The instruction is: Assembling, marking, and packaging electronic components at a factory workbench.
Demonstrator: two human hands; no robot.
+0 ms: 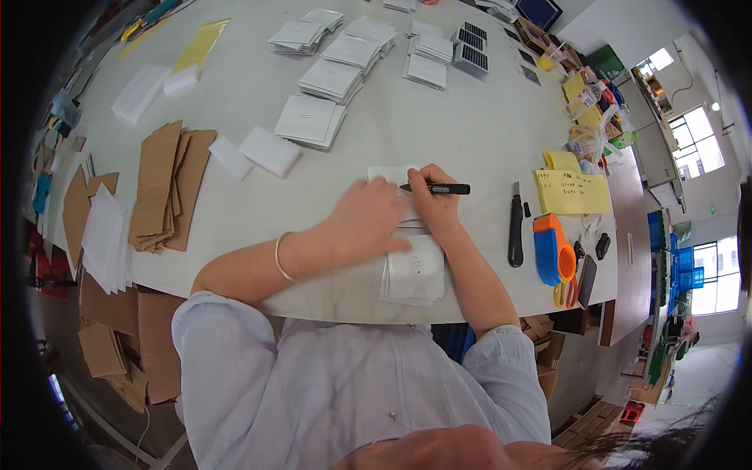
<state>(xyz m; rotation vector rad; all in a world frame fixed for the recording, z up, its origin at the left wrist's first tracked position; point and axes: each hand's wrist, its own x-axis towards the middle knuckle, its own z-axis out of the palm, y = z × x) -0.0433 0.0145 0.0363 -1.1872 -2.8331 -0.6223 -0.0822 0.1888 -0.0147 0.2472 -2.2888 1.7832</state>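
Note:
My right hand is closed around a black marker pen, its tip pointing left over a stack of white printed sheets or sleeves. My left hand reaches across the same stack from the left, a little blurred, thumb held away from the other fingers. Nothing shows in its grip, though its fingertips are hard to make out. Nearer my body lies another pile of white printed pieces, partly fanned out at the table edge. Both hands hide parts of the far stack.
Several white stacks stand farther back. Folded cardboard and white foam pieces lie left. At right are a box cutter, a blue-and-orange tape dispenser, scissors and yellow notes.

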